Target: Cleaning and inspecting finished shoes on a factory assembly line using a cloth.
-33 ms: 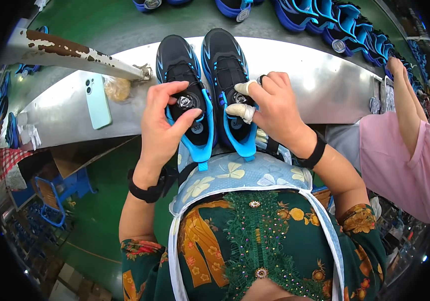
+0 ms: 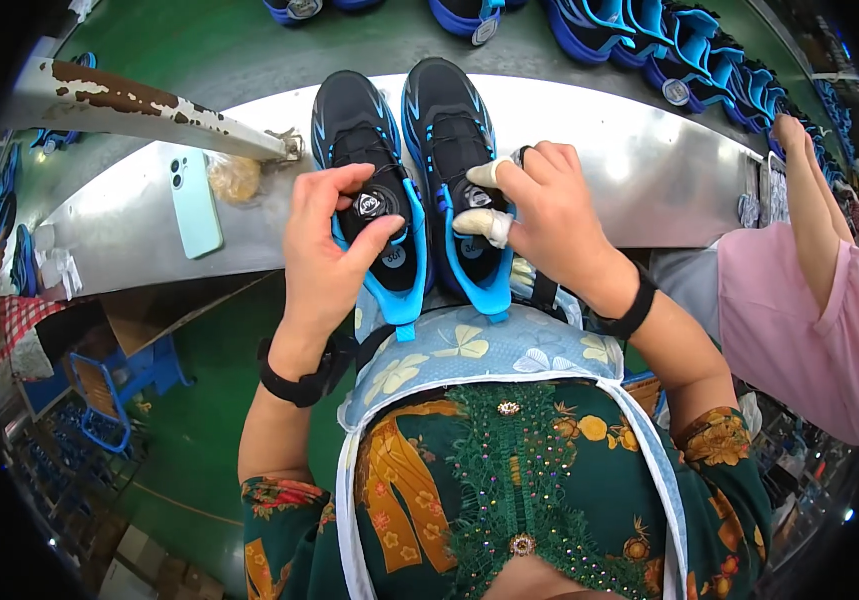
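Note:
Two black shoes with bright blue trim lie side by side on a metal workbench [image 2: 649, 160], heels toward me. My left hand [image 2: 324, 250] grips the left shoe [image 2: 354, 130], thumb and forefinger pinching its round lacing dial [image 2: 370, 206]. My right hand [image 2: 549, 215], with white tape on two fingertips, holds the right shoe [image 2: 449, 110] at its own dial [image 2: 476, 197]. Both heels hang over the bench's near edge, against my floral apron.
A mint-green phone [image 2: 195, 205] and a small clear bag [image 2: 234, 177] lie at the bench's left. A rusty white beam [image 2: 139, 100] crosses above them. Several blue shoes [image 2: 689, 40] line the green belt beyond. A person in pink [image 2: 809, 320] works at my right.

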`<state>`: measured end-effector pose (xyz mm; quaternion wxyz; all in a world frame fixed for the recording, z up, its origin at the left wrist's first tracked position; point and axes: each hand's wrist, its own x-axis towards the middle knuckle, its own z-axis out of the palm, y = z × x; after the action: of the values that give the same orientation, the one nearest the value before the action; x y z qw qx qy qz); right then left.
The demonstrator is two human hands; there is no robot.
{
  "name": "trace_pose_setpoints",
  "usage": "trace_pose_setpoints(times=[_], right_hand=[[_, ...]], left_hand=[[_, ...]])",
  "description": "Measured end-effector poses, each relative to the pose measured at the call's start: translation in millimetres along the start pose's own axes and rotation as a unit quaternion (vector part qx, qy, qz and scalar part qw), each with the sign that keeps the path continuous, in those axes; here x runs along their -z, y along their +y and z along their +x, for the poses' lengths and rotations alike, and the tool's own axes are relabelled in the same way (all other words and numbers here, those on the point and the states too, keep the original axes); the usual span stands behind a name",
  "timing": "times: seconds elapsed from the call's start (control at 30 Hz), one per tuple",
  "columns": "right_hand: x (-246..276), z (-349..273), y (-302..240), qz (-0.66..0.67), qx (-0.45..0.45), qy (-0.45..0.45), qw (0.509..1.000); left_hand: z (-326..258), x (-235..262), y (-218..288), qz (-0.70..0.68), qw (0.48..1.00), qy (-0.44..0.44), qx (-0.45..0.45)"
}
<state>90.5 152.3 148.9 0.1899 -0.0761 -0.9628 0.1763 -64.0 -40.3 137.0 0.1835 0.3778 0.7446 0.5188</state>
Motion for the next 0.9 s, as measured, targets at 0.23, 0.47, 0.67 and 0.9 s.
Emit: trace_pose_setpoints(times=[0.23, 0.47, 0.67, 0.9], right_hand=[[11, 7, 3, 0.075, 0.008, -0.074, 0.994], [14, 13, 8, 0.082, -0.003, -0.113, 0.990], [14, 20, 8, 0.082, -0.020, -0.143, 0.986], [19, 34, 9, 0.105, -0.028, -0.174, 0.979]], left_hand=[[0, 9, -12, -0.185, 0.979, -0.075, 0.045], [1, 7, -14, -0.087, 0.993, -0.072, -0.033], [6, 17, -22, -0.079, 0.992, -0.093, 0.034], [3, 12, -12, 0.019, 1.000, -0.004, 0.021]])
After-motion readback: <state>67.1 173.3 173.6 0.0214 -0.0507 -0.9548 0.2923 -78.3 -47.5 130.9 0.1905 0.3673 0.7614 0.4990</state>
